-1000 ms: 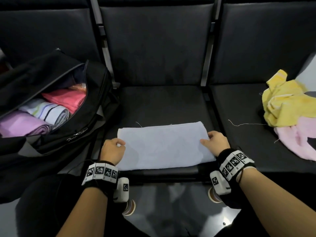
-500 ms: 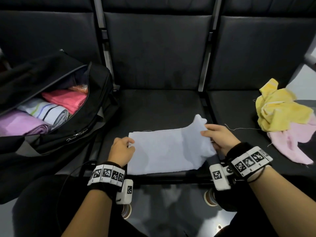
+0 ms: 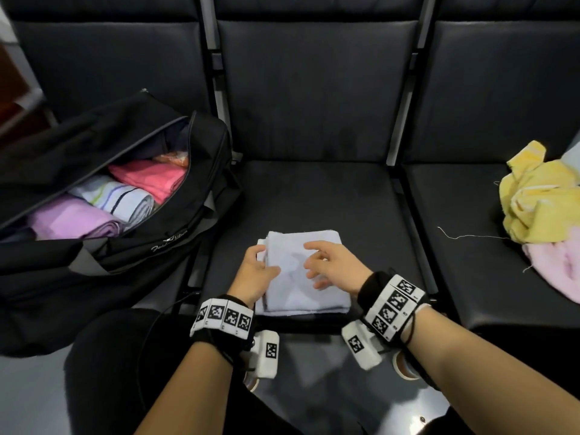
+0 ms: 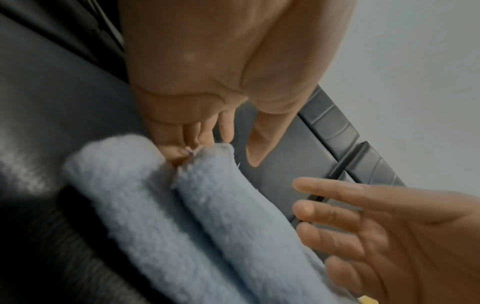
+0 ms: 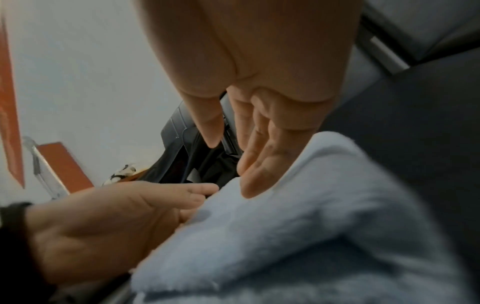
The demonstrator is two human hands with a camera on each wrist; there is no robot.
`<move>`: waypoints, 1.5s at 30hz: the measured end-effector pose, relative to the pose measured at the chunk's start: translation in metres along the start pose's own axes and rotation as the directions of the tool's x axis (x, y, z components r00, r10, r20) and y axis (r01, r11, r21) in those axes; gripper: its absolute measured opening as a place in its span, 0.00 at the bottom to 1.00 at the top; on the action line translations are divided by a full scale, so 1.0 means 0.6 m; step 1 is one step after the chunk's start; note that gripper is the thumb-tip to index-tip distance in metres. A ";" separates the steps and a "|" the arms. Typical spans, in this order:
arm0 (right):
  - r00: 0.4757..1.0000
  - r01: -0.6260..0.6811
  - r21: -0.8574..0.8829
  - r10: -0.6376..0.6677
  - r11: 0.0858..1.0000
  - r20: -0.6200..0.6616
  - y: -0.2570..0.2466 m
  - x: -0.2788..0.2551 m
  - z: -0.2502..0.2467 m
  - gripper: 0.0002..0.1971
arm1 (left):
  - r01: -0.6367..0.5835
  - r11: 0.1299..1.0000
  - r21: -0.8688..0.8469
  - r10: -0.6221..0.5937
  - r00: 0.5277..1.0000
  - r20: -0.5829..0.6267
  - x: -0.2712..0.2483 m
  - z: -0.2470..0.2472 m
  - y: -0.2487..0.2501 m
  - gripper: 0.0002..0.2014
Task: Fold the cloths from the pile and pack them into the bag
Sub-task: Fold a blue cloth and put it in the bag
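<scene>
Left hand (image 3: 255, 271) grips folded cloth (image 3: 314, 296) at its left edge, fingers tucked between layers; right hand (image 3: 332, 266) hovers over it, fingers spread, holding nothing.

A row of black padded seats (image 3: 314, 196) carries everything. On the middle seat, under the fingers of both hands, lies a folded pale blue cloth (image 3: 314, 246). Left of the fingers an open black bag (image 3: 175, 233) rests on the neighbouring seat; well right of them lie a crumpled yellow cloth (image 3: 539, 199) and a pink cloth (image 3: 561, 268), touching each other.
</scene>
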State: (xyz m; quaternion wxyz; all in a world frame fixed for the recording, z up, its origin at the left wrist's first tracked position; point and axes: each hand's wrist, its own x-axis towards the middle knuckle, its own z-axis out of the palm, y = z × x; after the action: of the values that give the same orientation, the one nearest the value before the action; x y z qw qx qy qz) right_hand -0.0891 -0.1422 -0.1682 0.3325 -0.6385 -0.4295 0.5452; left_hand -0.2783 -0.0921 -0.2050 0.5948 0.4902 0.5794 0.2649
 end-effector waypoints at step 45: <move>0.891 0.409 -0.799 -0.383 0.440 0.245 0.096 -0.035 -0.054 0.19 | -0.279 0.398 0.874 0.294 0.941 0.167 -0.037 0.036 0.007 0.14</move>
State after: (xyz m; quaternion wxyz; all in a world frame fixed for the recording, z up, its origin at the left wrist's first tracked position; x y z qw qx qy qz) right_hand -0.0473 -0.1837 -0.2053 0.1001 -0.5921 -0.7768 0.1899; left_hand -0.2612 -0.1162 -0.1951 0.1925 0.8171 0.5428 0.0249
